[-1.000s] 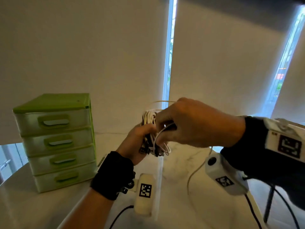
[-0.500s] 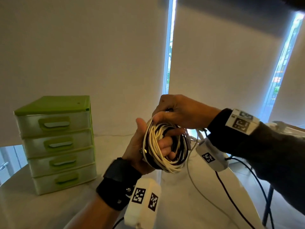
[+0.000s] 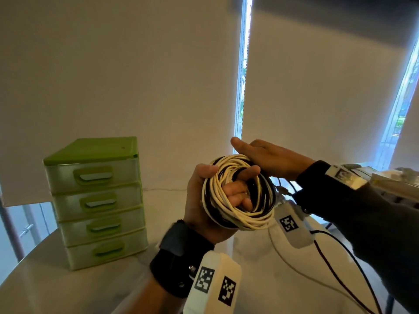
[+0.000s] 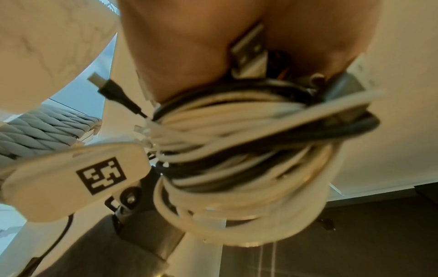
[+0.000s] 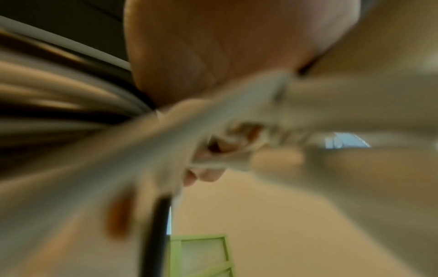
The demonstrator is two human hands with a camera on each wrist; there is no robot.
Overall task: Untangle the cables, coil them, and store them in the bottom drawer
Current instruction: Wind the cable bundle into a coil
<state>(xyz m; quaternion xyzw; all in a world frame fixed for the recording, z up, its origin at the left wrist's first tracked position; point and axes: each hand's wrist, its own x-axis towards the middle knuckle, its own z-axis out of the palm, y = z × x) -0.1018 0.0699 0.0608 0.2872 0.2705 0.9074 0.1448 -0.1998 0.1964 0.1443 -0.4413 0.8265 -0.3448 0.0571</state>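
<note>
Coil of cables, ring face-on, gripped by left hand, fingers curled through its centre. Right hand flat-fingered, touching rim at 1 o'clock. Bottom drawer shut, at 8 o'clock, nearer left hand.

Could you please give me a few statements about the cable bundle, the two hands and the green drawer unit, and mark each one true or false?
1. The left hand holds the coiled bundle of white and black cables, fingers through its middle. True.
2. The coil lies on the pale marble tabletop. False: it is held above it.
3. All four drawers of the green plastic drawer unit are closed. True.
4. The right hand pulls the bottom drawer handle. False: it is at the coil's top right edge.
5. The drawer unit stands right of the hands. False: it stands to their left.
</note>
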